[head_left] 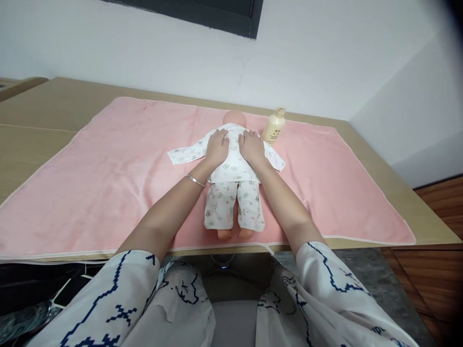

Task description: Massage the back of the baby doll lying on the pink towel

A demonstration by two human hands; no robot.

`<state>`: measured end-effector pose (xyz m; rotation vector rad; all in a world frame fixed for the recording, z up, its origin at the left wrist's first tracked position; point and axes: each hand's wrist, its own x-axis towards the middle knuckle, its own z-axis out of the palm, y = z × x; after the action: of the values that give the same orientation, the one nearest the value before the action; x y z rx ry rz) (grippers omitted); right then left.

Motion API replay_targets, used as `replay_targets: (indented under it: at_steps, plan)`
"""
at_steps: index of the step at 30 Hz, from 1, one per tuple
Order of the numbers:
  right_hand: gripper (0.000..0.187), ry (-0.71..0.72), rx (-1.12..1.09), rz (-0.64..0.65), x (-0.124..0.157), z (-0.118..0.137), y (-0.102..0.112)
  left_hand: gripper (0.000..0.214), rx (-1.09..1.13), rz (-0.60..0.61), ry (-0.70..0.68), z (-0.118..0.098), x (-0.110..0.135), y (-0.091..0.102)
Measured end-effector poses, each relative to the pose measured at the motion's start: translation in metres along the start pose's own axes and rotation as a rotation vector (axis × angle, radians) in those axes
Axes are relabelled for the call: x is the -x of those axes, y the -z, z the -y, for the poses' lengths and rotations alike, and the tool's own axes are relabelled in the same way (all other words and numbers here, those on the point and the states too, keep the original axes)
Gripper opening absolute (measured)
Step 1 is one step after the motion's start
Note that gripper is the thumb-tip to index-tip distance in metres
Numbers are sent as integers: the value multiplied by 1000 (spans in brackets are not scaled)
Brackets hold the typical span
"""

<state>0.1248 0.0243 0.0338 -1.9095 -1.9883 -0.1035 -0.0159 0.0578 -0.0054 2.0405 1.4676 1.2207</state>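
A baby doll [235, 168] in a white printed top and trousers lies stretched out on a pink blanket [144, 159]. Its bald head points away from me and its feet are toward me; no face shows, so it seems to be face down. My left hand [217, 147] rests flat on the left side of its upper back. On the right side lies my right hand [252, 147], also flat, fingers pointing toward the head. Both hands are open and grasp nothing. The doll's sleeves spread out to either side.
A cream pump bottle [274, 127] stands on the blanket just right of the doll's head. The blanket covers much of a wooden table [365, 144] set against a white wall. Below the table edge, a small fan [222, 260] is partly visible.
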Motion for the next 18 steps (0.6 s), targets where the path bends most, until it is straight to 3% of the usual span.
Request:
replay_targets:
  at_steps: [6,10,14,18]
  plan:
    - [40,56,76,135,15,22,23,42,-32,40,26,-4,-12,4]
    - [53,82,-88,151,-3,-4,15,48,-162,80,98,-13,-8,1]
    - [62,-12,-280,184,-24,-37,-5,46,-225,103,-17,-33,4,1]
    - [56,-11,-225,138,-22,-32,-8,46,-151,172,-98,-37,2,6]
